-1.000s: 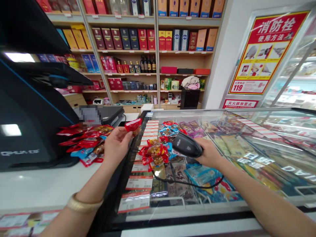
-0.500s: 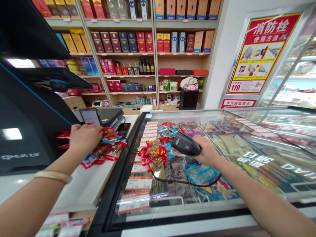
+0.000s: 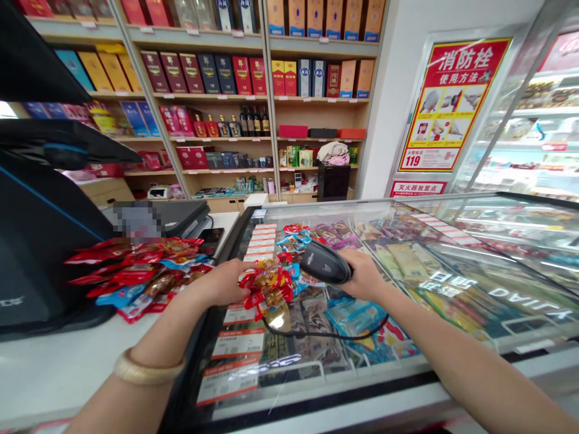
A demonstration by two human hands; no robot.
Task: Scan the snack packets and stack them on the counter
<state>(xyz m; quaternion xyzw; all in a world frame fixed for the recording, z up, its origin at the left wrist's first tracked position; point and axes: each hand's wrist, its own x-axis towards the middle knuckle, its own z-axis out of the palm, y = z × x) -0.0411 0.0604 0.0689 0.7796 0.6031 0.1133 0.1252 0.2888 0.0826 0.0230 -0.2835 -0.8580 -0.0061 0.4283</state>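
Note:
In my right hand is a black handheld barcode scanner, its head pointing left above the glass freezer lid. A black cable loops below it over the glass. My left hand reaches across the freezer's left edge, fingers bent at the near pile of red and yellow snack packets. Its fingertips close on a red packet at the pile's left side, partly hidden. Blue and red packets lie behind that pile. A larger heap of snack packets lies on the white counter.
A black checkout terminal stands at the left, beside a dark flat device. White price tags line the freezer's left side. Shelves with boxes and bottles stand behind, with a red poster on the wall.
My left hand has moved right, from the counter heap to the packets on the freezer glass. My right hand keeps the scanner over the lid. The view has turned slightly right.

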